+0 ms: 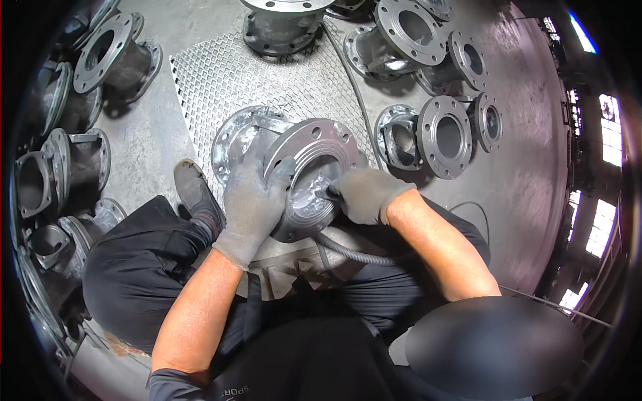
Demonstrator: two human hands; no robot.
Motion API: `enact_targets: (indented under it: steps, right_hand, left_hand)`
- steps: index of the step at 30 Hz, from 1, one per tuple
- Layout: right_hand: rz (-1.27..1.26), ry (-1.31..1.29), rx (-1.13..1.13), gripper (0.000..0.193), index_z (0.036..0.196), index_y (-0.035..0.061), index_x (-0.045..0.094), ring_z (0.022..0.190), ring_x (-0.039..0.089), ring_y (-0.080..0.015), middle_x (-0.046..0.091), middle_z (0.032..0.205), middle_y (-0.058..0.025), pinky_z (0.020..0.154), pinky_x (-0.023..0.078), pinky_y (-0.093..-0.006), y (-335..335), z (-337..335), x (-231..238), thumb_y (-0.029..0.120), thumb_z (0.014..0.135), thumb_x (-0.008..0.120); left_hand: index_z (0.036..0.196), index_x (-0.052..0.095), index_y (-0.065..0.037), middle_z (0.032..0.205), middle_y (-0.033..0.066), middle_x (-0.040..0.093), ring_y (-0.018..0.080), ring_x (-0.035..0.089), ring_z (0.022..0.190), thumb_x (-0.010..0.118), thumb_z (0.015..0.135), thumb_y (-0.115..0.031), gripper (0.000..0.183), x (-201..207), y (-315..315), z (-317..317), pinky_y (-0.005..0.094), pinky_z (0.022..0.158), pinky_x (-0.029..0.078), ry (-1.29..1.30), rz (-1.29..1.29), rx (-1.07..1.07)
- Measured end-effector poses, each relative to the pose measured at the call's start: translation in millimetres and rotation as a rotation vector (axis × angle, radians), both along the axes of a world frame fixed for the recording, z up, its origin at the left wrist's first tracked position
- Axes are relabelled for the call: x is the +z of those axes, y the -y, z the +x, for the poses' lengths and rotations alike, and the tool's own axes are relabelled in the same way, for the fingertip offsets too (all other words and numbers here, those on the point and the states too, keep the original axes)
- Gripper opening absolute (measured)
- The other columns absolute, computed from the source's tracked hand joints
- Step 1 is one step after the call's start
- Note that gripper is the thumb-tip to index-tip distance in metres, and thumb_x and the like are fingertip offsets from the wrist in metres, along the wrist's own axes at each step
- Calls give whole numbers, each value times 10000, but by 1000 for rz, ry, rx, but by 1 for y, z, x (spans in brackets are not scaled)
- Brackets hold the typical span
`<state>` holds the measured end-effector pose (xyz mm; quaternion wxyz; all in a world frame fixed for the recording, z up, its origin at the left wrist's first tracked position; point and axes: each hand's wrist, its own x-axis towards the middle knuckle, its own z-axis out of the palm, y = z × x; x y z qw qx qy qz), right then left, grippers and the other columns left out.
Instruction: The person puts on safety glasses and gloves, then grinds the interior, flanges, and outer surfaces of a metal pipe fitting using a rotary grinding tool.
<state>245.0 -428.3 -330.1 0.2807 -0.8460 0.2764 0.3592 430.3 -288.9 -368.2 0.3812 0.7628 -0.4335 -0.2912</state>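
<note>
A grey flanged metal casting (pixel 313 142), a valve or pipe body, stands between my legs with one round bolt-holed flange tilted up toward me. My gloved left hand (pixel 257 204) grips this flange at its left side, the thumb over the rim by the bore. At the right of the bore is my gloved right hand (pixel 371 194), its fingers curled at the opening. A small dark thing shows at those fingertips, too hidden to name. Inside the bore the surface looks bright and patchy.
The casting rests by an expanded metal mesh sheet (pixel 221 80). More flanged castings (pixel 445 137) stand on the right, on the left (pixel 103 57) and ahead (pixel 284 33). A ribbed grey hose (pixel 361 255) runs below the flange. A dark cable (pixel 348 70) crosses the mesh.
</note>
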Motion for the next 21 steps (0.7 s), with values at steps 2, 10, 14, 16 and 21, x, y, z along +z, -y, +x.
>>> enact_targets:
  steps: [2,10,14,16,21]
  right_hand:
    - [2,-13,-17,267,1119,48,754,1036,727,-444,762,1063,-246,945,571,-516,-3,-1,2,145,912,616]
    - [124,39,-31,305,1251,75,714,1051,711,-440,745,1098,-257,940,549,-529,-23,-24,8,180,980,624]
    - [194,322,-181,484,1452,99,665,1011,768,-343,778,1113,-207,935,592,-426,-13,-59,33,175,974,638]
    - [320,343,-725,467,1428,66,676,852,754,-185,779,1042,-131,791,603,-344,-10,-77,52,115,963,681]
    - [18,741,-1127,555,1382,-4,654,818,713,-123,763,994,-88,742,583,-303,-29,-70,16,152,881,835]
  left_hand:
    - [1162,692,55,990,297,724,475,702,970,709,994,-360,448,-1,-2,-2,518,871,539,14,-1,-4]
    - [1184,689,54,1096,293,712,468,685,1044,703,995,-367,461,2,10,1,529,917,529,-17,-11,-85]
    - [1216,698,25,1095,271,719,467,686,1049,704,989,-361,448,-3,8,12,531,930,527,80,14,-141]
    - [1218,701,18,1090,267,720,467,686,1052,705,986,-363,446,5,8,16,532,932,524,71,36,-184]
    - [1206,700,31,1094,281,734,448,699,1059,723,972,-376,470,10,-15,41,499,920,533,23,135,-264]
